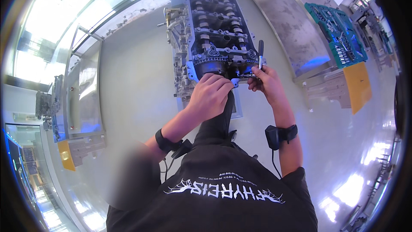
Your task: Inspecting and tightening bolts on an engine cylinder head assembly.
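Note:
An engine [222, 19] stands before me with its top uncovered, showing camshafts and a timing chain at the near end. My left hand [211, 93] is closed, its fingers curled at the engine's near edge; whatever they grip is hidden. My right hand [267, 81] is closed at the engine's near right corner, gripping a ratchet wrench [261, 50] by its head. The wrench's black handle points up and away from me. From the head a metal shaft [246, 76] reaches left to the engine's front.
Right of the engine is a metal-topped workbench [288, 21]. A green tool case [337, 34] with rows of sockets lies open there, a yellow panel [358, 87] near it. At left stands a metal cart [88, 99], with another engine part [44, 104] beyond it.

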Available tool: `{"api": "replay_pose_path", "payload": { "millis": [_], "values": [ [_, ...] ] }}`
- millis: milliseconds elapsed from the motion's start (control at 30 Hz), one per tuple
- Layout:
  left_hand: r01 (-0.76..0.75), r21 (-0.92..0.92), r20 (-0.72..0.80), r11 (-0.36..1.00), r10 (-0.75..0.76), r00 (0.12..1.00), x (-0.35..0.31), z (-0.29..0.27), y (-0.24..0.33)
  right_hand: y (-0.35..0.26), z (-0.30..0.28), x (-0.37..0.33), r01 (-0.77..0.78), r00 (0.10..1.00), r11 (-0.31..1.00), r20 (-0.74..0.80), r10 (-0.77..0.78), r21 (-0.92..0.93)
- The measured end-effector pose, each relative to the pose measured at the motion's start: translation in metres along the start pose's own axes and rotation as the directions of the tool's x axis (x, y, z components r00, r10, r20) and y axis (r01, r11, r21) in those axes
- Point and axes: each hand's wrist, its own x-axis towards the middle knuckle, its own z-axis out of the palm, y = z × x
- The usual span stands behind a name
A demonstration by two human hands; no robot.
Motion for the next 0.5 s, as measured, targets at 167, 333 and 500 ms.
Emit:
{"api": "replay_pose_path", "payload": {
  "millis": [167,333,500],
  "values": [
    [0.053,-0.115,0.029,0.992,-0.050,0.998,-0.015,-0.011,0.015,0.004,-0.005,0.001,-0.005,0.999,0.994,-0.053,-0.001,-0.108],
    [-0.002,-0.078,0.032,0.997,0.004,0.999,-0.003,-0.027,0.005,0.007,-0.015,0.005,-0.026,0.998,0.990,-0.053,0.019,-0.136],
    [-0.105,0.119,0.215,0.987,0.077,0.973,0.046,-0.039,-0.018,0.009,-0.008,0.002,0.014,0.997,0.996,-0.069,-0.020,-0.085]
  ]
}}
